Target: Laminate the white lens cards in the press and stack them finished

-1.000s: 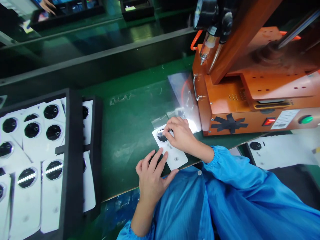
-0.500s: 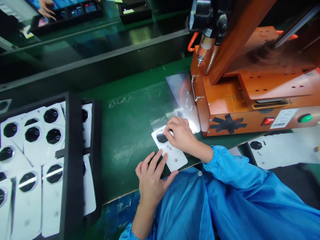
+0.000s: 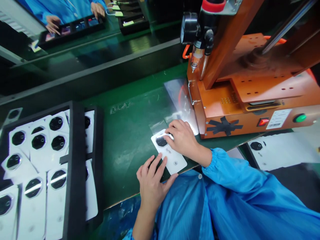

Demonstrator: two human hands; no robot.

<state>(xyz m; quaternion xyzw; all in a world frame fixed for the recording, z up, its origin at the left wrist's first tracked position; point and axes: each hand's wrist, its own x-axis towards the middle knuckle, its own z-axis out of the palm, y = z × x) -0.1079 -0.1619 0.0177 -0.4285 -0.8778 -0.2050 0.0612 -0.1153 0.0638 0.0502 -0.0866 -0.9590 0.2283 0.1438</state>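
A white phone back panel (image 3: 175, 159) with a dark octagonal camera window (image 3: 161, 141) lies flat on the green mat near the table's front edge. My left hand (image 3: 152, 181) has its fingers spread, their tips on the panel's left edge. Over the panel's upper right, my right hand (image 3: 182, 137) is closed, with thumb and fingers pinched at the camera window. Something small and pale shows at its fingertips, too small to make out. Beyond this hand, clear plastic film (image 3: 178, 96) lies on the mat.
Black trays (image 3: 76, 166) at the left hold several white panels. An orange press machine (image 3: 225, 110) with a pressure gauge stands at the right. More white panels (image 3: 280, 150) lie right of my sleeve. Across the divider, another person's hands (image 3: 53, 24) rest at a black tray.
The view has shifted slightly, and the trays appear further right and lower. My hands keep nearly the same place on the panel. Across the divider, more of the other person has come into view.
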